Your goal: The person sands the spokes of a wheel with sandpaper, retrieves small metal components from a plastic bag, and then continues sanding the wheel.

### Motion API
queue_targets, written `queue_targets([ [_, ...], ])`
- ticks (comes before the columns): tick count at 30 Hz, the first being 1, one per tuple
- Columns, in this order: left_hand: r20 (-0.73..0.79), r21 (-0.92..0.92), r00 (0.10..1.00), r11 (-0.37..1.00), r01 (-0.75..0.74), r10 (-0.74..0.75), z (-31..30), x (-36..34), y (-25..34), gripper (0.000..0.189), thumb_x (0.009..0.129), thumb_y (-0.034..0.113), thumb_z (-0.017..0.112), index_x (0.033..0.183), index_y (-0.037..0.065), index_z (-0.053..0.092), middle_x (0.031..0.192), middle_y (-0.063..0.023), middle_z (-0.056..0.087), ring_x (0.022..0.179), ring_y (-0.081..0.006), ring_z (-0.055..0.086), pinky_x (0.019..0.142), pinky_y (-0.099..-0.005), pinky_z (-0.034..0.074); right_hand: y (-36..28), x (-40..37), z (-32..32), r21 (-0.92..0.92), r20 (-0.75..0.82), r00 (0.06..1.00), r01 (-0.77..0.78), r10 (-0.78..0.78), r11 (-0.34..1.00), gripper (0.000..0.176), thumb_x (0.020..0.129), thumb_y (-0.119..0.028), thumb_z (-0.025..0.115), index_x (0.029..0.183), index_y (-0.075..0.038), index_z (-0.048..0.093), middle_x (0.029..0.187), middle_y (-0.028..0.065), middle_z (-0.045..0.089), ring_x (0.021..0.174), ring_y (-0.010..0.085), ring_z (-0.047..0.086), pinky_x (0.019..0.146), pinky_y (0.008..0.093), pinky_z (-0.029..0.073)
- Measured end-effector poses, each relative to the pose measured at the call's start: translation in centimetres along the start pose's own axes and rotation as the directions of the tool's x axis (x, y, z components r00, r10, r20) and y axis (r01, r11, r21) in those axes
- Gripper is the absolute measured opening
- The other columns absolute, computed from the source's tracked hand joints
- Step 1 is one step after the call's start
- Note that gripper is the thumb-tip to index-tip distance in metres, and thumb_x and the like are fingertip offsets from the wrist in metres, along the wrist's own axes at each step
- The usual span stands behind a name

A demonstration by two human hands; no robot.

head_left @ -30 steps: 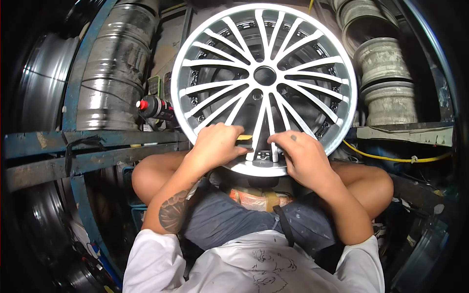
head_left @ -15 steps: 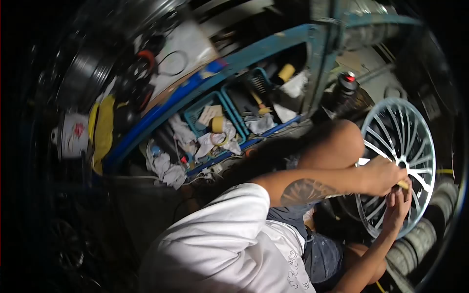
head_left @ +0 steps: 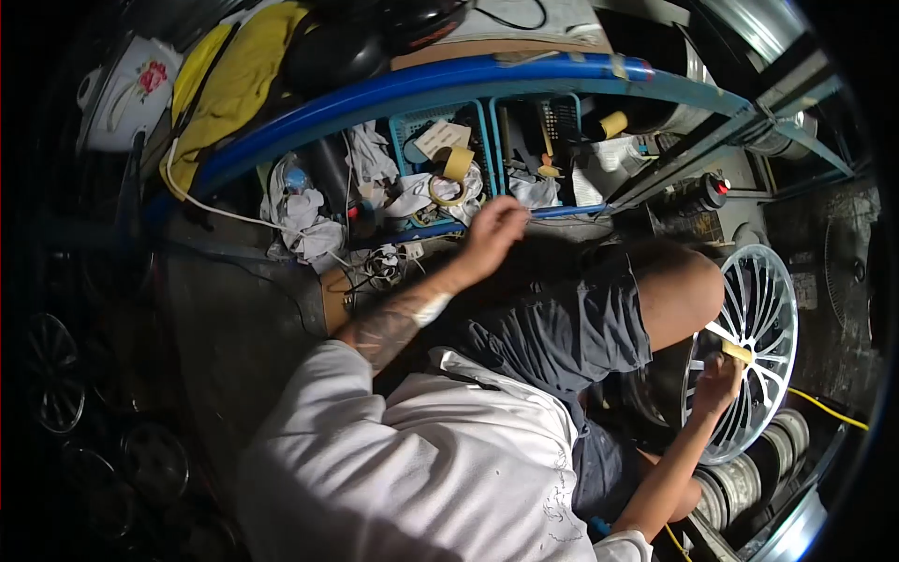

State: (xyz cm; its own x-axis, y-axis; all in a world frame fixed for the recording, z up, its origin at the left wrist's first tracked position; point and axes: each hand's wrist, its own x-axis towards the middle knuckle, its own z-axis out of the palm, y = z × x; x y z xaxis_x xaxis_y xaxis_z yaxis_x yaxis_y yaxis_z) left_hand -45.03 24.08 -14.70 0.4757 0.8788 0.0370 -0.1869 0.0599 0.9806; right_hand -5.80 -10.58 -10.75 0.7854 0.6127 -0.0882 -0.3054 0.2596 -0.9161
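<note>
A blue metal rack (head_left: 412, 84) spans the room, its curved front rail taped toward the right end, with a pale sheet (head_left: 562, 17) lying on its top and a yellow cloth (head_left: 239, 84) draped over its left corner. On the lower shelf (head_left: 567, 213), behind the blue front edge, two teal baskets (head_left: 490, 150) stand side by side, while a white cord (head_left: 223, 207) sags below the left corner, above a bare grey floor (head_left: 215, 323). Light falls mostly on the middle of the rack, and the floor's far left side sinks into deep shadow.
</note>
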Motion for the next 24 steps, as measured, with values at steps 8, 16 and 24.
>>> queue_targets([
  [8,-0.377,0.636,0.245,-0.057,0.77,-0.893,-40.0,-12.8,-7.4,0.032,0.098,0.033,0.056,0.101,0.004,0.07,0.085,-0.0101,0.073,0.071,-0.0239,0.07,0.06,-0.0412,0.056,-3.8,-2.2,-16.4,-0.871,-0.049,0.791,0.265,-0.61,0.413,0.027,0.104,-0.024,0.06,0.127,-0.009,0.063,0.111,0.0011,0.069,0.079,0.0084,0.054,0.062,0.0248,0.043],
  [16,-0.801,-0.455,0.228,0.811,0.368,-0.553,-52.9,-16.3,-10.4,0.035,0.102,0.026,0.057,0.133,0.013,0.055,0.116,-0.0086,0.064,0.1,-0.0276,0.064,0.087,-0.0498,0.053,-7.9,-2.9,-15.3,-0.586,-0.53,0.779,-0.052,-0.335,0.808,0.017,0.095,-0.024,0.072,0.11,-0.016,0.07,0.097,-0.0041,0.07,0.051,0.002,0.036,0.046,0.0179,0.031],
  [24,-0.882,-0.263,0.221,0.822,0.505,-0.417,-51.7,-14.7,-12.2,0.03,0.099,0.017,0.059,0.125,0.003,0.064,0.114,-0.01,0.066,0.102,-0.0214,0.063,0.087,-0.0403,0.052,-8.1,-1.5,-11.7,-0.695,-0.376,0.861,-0.018,-0.342,0.719,0.017,0.095,-0.022,0.075,0.107,-0.012,0.068,0.075,-0.009,0.054,0.05,0.0001,0.032,0.044,0.0199,0.024],
])
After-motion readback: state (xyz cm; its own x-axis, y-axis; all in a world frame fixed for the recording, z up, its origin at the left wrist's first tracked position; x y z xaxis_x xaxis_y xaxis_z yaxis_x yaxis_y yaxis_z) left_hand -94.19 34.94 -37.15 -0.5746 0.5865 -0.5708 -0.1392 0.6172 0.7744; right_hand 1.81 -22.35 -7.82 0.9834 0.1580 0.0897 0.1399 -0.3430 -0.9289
